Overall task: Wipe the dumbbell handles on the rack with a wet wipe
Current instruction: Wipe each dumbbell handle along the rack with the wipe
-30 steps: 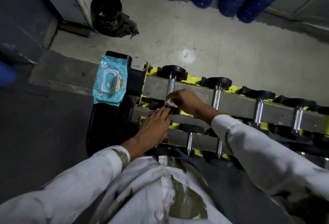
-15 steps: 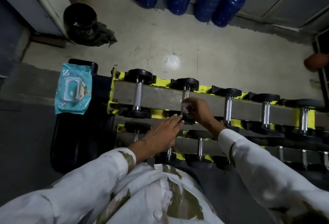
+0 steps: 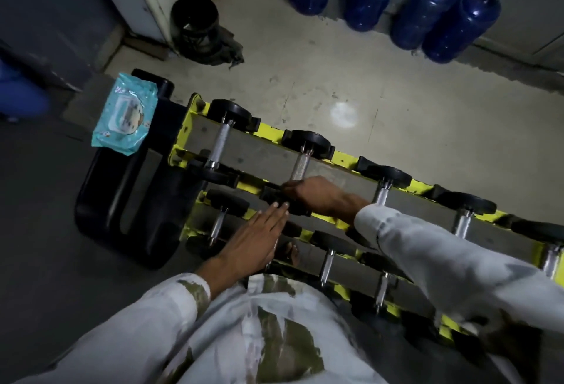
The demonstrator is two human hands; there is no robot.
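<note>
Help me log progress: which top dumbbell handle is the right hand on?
Second dumbbell handle from the left; only it has the right hand gripping its near end.

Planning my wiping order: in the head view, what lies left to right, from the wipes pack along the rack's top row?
Teal wet-wipe pack → first knurled steel dumbbell handle → second steel handle, right hand gripping its near end → third steel handle → fourth steel handle.
</note>
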